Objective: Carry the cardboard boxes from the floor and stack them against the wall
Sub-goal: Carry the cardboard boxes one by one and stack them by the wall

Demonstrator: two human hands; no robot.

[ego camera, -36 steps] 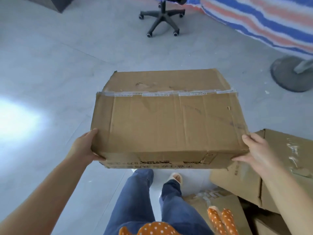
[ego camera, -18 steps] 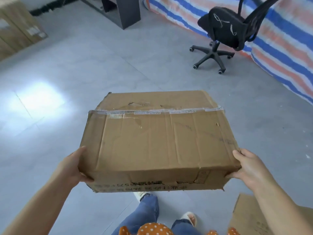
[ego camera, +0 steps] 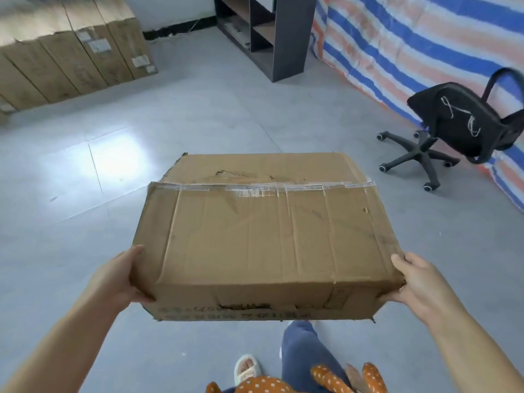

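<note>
**Box held up in both hands, off the floor**

Cardboard box [ego camera: 266, 236] sits between the two hands, clear of the grey tile floor [ego camera: 85, 222]. Left hand [ego camera: 119, 279] grips the box's left near corner: thumb lies up on the top face, fingers go under/behind the side, out of view. Right hand [ego camera: 416, 282] grips the right near corner the same way, thumb on top edge, rest wrapped round the side wall. Both hands clamped on the box, none free.

Box top is creased w/ a strip of clear tape [ego camera: 263, 188] across it, farther from the hands than the near edge; near side wall is torn along the bottom, w/ print too blurred to read.

Below the hands: a leg in blue jeans [ego camera: 303, 347], a foot in a light slipper [ego camera: 246, 367], orange polka-dot fabric [ego camera: 263, 385].

Beyond the left hand, far off: row of tall cardboard cartons [ego camera: 71, 52] standing side by side. Ahead of the box: dark shelf unit [ego camera: 272, 32]. Beyond the right hand: black office chair [ego camera: 453, 129] on castors, just beside a striped blue/orange/white tarp [ego camera: 411, 41].
</note>
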